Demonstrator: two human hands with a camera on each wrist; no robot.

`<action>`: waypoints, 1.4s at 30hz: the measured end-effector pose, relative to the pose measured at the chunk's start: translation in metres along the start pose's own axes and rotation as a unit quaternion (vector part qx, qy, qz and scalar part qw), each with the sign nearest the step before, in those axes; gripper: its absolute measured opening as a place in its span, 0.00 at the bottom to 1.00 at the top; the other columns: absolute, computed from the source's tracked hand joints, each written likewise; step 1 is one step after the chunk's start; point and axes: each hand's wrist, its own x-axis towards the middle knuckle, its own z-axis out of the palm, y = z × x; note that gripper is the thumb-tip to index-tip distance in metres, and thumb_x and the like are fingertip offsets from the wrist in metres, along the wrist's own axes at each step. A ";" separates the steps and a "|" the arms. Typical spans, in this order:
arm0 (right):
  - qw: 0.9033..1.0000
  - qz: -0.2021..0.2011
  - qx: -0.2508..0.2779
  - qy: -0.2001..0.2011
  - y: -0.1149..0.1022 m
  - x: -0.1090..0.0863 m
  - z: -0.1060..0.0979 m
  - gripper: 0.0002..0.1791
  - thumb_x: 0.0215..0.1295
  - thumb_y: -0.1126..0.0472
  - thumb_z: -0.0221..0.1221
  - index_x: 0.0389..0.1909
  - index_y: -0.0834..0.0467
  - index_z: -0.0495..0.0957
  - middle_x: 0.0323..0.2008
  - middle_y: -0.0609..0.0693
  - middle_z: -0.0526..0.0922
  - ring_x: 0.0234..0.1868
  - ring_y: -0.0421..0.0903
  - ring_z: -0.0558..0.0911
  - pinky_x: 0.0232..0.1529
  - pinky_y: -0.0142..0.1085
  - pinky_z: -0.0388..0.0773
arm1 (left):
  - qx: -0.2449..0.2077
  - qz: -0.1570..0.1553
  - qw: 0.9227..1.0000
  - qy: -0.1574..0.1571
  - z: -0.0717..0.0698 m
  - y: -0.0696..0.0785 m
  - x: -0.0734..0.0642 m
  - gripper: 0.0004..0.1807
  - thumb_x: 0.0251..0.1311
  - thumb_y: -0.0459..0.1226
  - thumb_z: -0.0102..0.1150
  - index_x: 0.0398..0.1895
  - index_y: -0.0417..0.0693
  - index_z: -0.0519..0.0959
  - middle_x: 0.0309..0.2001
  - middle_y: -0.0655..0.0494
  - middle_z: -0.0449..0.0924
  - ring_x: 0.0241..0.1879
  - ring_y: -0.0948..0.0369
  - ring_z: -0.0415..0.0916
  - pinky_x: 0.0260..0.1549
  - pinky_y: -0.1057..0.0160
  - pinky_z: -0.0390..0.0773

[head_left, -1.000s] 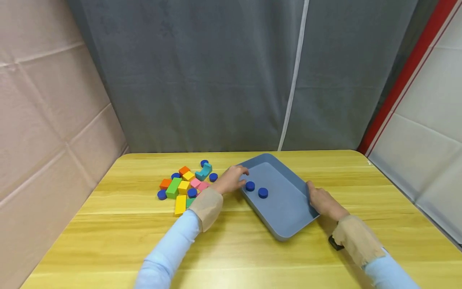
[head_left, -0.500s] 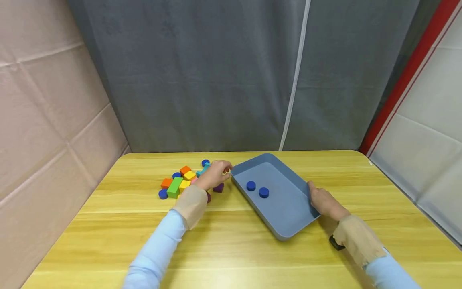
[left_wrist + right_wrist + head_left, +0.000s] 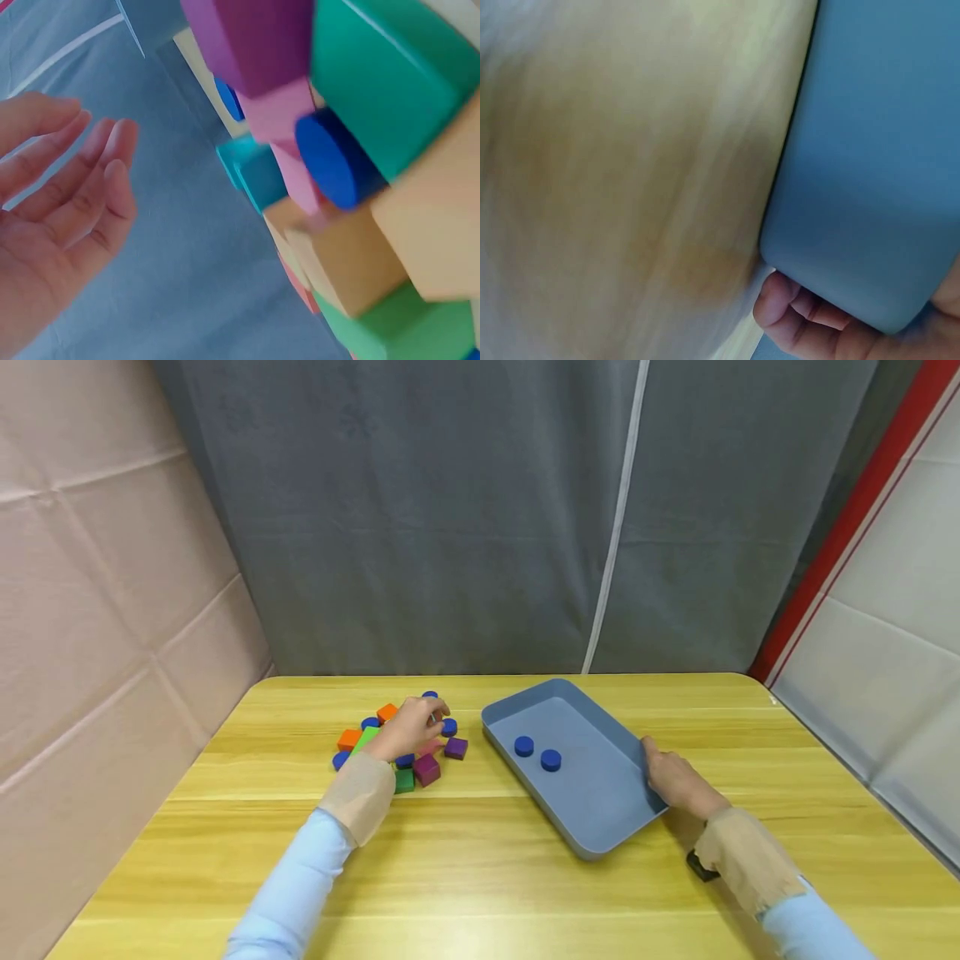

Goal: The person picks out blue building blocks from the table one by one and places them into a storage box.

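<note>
My left hand [image 3: 411, 727] hovers over a cluster of coloured blocks on the left of the table, fingers loosely bent and holding nothing. In the left wrist view, that hand [image 3: 64, 217] is apart from a teal arch block [image 3: 251, 169], a blue disc [image 3: 337, 159] and a purple block [image 3: 255, 45]. The hand hides part of the cluster in the head view. My right hand [image 3: 678, 783] grips the right side of a grey-blue tray [image 3: 592, 802]. Two blue discs [image 3: 551, 760] lie inside the tray. The right wrist view shows curled fingers [image 3: 776, 300] at the tray's edge.
At the cluster's right are a purple block [image 3: 456, 748], a magenta block [image 3: 427, 769] and another blue disc [image 3: 449, 727]. Orange blocks [image 3: 349, 740] lie on its left side. A grey curtain [image 3: 435, 527] hangs behind the wooden table [image 3: 465, 877].
My left hand has moved left from the tray's left rim to above the blocks, uncovering the purple and magenta ones. The right hand and tray have stayed in place.
</note>
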 end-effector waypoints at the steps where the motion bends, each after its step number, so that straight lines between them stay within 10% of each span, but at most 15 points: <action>1: 1.000 0.001 0.002 -0.002 0.000 0.000 0.000 0.16 0.57 0.75 0.45 0.46 0.71 0.55 0.16 0.55 0.68 0.16 0.46 0.70 0.16 0.36 0.67 | -0.001 -0.001 1.000 0.000 -0.002 -0.002 -0.003 0.09 0.55 0.28 0.52 0.40 0.33 0.76 0.32 0.46 0.77 0.27 0.59 0.72 0.27 0.67 0.75; 27: 1.000 0.011 0.015 -0.012 0.004 0.003 0.001 0.17 0.56 0.75 0.44 0.47 0.70 0.54 0.18 0.57 0.69 0.19 0.47 0.71 0.19 0.38 0.69 | 0.023 -0.049 0.997 0.062 -0.026 -0.046 -0.064 0.06 0.52 0.26 0.56 0.33 0.32 0.78 0.35 0.41 0.78 0.34 0.48 0.74 0.37 0.52 0.75; 42: 1.000 -0.004 0.006 -0.001 0.004 0.003 0.001 0.17 0.57 0.75 0.44 0.47 0.71 0.54 0.17 0.56 0.69 0.17 0.46 0.71 0.17 0.37 0.68 | 0.019 -0.120 0.991 0.052 -0.034 -0.064 -0.087 0.19 0.52 0.27 0.56 0.47 0.27 0.69 0.45 0.31 0.71 0.43 0.41 0.71 0.41 0.47 0.72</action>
